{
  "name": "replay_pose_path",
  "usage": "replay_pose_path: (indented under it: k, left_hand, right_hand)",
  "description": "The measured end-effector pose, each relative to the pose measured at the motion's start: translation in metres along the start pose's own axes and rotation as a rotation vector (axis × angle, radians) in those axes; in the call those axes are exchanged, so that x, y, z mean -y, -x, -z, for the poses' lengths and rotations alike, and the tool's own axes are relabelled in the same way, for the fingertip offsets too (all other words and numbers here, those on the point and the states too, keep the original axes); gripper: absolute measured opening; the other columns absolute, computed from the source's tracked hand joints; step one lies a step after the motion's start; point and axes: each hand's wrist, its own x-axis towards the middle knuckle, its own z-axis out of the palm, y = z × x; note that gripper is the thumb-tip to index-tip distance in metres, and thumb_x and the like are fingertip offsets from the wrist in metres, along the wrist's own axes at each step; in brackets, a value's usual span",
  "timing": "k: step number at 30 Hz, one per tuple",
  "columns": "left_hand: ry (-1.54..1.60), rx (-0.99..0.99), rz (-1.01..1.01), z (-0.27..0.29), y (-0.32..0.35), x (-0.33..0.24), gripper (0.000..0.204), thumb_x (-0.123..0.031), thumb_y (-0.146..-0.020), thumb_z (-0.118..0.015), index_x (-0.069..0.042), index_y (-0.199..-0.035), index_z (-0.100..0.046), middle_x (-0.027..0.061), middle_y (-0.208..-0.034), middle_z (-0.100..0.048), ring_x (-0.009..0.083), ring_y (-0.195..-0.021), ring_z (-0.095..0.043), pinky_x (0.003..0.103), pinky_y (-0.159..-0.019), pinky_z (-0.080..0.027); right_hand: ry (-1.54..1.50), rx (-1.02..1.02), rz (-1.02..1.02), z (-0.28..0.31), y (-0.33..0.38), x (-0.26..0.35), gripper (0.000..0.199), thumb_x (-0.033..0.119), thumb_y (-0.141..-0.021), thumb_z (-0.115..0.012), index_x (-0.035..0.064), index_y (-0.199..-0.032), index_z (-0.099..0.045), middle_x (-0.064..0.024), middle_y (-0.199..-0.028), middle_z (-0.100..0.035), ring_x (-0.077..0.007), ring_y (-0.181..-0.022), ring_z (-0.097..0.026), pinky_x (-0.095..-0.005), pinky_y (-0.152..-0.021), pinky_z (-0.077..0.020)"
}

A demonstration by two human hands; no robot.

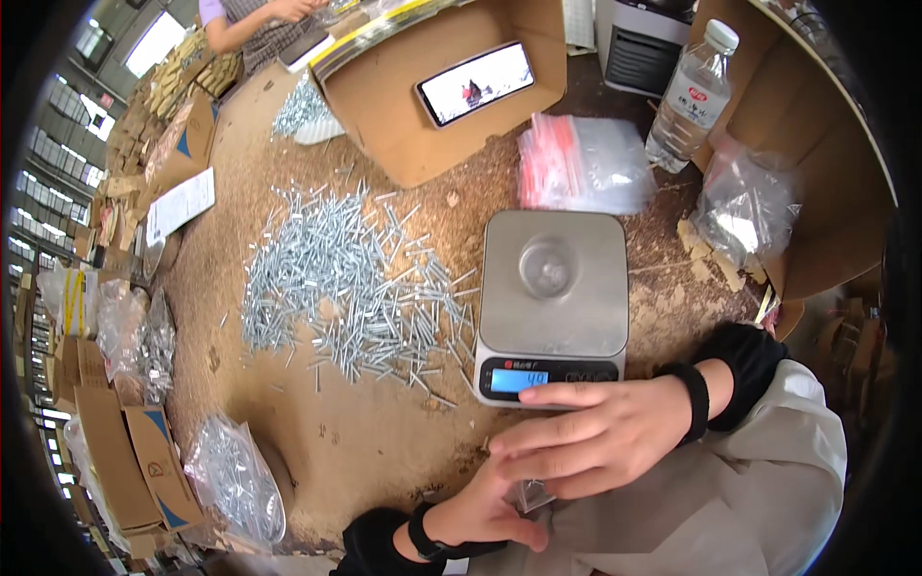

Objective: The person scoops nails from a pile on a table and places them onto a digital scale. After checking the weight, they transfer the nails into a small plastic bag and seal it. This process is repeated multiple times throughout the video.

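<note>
My left hand [485, 509] is low in front of the scale, thumb apart, its fingers partly hidden by my right hand. A small clear plastic bag [534, 493] shows between its thumb and fingers, and what is in the bag cannot be made out. My right hand [600, 437] reaches across above it, fingers stretched out, its thumb hidden. Its index finger lies by the front of the digital scale [504, 322], over the lower edge of the lit display [519, 381]. On the steel pan sits a round clear dish [549, 267]. Left of the scale spreads a heap of silvery screws [327, 269].
Flat zip bags [586, 165] with red edges lie behind the scale, near a water bottle [690, 96] and crumpled plastic [749, 202]. A phone [476, 84] leans inside an open carton [384, 125]. Filled bags of screws [238, 480] lie lower left. Another person [254, 29] works across the table.
</note>
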Motion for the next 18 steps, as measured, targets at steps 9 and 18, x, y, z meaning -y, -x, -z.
replay_pose_path:
  k: [9, 18]
  left_hand:
    - [-0.501, -0.258, -0.14, 0.0, -0.006, -0.016, 0.019, -0.001, -0.08, -0.077, -0.001, -0.094, -0.065, 0.0124, -0.094, -0.067, 0.0244, -0.082, -0.066, 0.032, -0.071, -0.052]
    - [-0.725, -0.167, -0.336, 0.003, -0.015, -0.02, 0.019, 0.001, -0.078, -0.075, -0.004, -0.094, -0.066, 0.0093, -0.089, -0.064, 0.0257, -0.076, -0.064, 0.035, -0.064, -0.051]
  right_hand:
    - [0.062, -0.181, -0.061, 0.001, 0.009, 0.001, 0.011, 0.01, -0.075, -0.068, 0.0032, -0.077, -0.06, -0.0116, -0.102, -0.058, -0.0216, -0.072, -0.058, -0.0334, -0.069, -0.0524]
    - [0.143, -0.205, -0.184, 0.001, 0.004, 0.0, 0.018, 0.019, -0.077, -0.068, 0.0074, -0.082, -0.056, -0.0017, -0.08, -0.049, -0.0155, -0.064, -0.053, -0.0297, -0.053, -0.0405]
